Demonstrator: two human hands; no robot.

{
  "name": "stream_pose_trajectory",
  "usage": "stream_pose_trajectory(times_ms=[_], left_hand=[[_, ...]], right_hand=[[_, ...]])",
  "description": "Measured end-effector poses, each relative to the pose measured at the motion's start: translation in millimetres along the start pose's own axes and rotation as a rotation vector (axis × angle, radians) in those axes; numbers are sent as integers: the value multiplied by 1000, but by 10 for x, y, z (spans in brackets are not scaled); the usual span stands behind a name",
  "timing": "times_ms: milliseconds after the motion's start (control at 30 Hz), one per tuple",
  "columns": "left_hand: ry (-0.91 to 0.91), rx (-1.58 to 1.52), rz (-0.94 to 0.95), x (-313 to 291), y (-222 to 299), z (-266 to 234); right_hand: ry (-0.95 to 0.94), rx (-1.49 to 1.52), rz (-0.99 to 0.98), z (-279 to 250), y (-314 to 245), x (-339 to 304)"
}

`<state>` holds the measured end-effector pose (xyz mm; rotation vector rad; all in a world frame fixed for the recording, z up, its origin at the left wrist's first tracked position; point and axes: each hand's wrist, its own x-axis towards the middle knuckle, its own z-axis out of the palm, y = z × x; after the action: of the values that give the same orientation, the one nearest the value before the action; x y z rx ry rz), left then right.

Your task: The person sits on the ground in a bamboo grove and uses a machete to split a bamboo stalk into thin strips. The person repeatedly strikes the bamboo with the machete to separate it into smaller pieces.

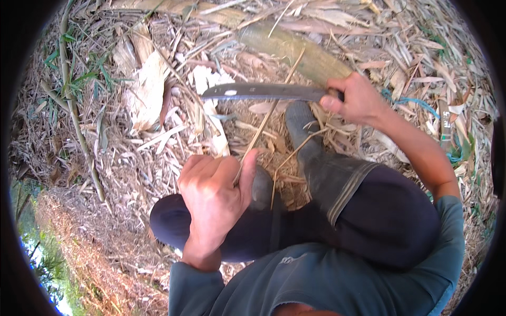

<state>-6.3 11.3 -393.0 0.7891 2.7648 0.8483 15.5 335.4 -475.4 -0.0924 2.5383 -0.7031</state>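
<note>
My right hand point(358, 97) is closed round the handle of a machete point(247, 91), its long dark blade pointing left across the view. In my closed left hand point(213, 187) is a thin tan stick point(259, 132), pinched under the thumb and slanting up to the right. The stick crosses the blade near the middle; whether they touch I cannot tell. Below the blade is my dark rubber boot point(308, 137). Another thin bent twig point(287, 158) rises between my knees.
A thick greenish-brown bamboo pole point(295, 50) lies just beyond the blade. Dry chips and husks cover the ground, with a large pale husk point(150, 97) to the left. A slender stalk point(72, 105) runs along the left side. Blue string point(421, 101) lies at the right.
</note>
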Motion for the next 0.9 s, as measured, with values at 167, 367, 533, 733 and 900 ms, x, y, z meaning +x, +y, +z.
stream_pose_trajectory(times_ms=[167, 367, 533, 733, 900], left_hand=[[-10, 2, 47, 51, -27, 133], [-15, 5, -7, 27, -12, -90], [-3, -8, -17, 70, -19, -115], [-19, 5, -41, -28, 16, -184], [6, 11, 115, -42, -14, -181]], right_hand=[[60, 30, 367, 157, 720, 284], [-58, 5, 233, -9, 280, 64], [129, -36, 424, 324, 1106, 135], [3, -9, 467, 276, 777, -168], [-4, 40, 450, 232, 570, -132]])
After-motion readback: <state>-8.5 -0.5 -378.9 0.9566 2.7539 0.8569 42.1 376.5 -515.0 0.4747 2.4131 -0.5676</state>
